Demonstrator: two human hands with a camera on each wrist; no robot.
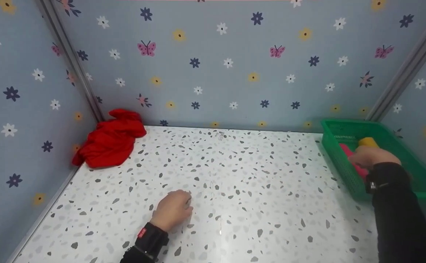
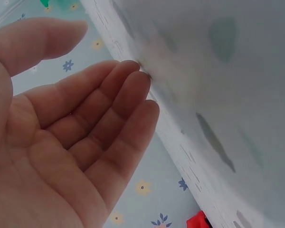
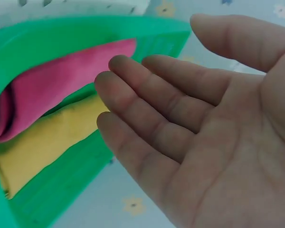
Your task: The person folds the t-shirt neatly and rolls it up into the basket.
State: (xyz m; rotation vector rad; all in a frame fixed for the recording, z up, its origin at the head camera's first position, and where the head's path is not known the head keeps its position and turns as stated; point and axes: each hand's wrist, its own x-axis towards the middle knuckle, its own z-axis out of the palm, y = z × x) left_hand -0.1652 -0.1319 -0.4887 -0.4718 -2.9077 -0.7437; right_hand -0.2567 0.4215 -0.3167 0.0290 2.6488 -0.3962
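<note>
My right hand point(image 1: 373, 157) hovers over the green plastic basket point(image 1: 335, 164) at the right, its fingers loosely bent and nothing in its palm. Inside that basket lie a rolled pink cloth point(image 3: 66, 78) and a rolled yellow cloth point(image 3: 52, 145), side by side. In the right wrist view the fingertips overlap the ends of both rolls. Low over the speckled white tabletop point(image 1: 234, 182), left of the middle, my left hand point(image 1: 172, 210) is relaxed and holds nothing. Its thumb stands apart from the gently curved fingers in the left wrist view.
A crumpled red cloth point(image 1: 110, 142) lies in the back left corner of the table. Flower-patterned blue panels point(image 1: 227, 73) wall in the back and both sides, with metal posts point(image 1: 70, 58) at the corners. The basket stands against the right panel.
</note>
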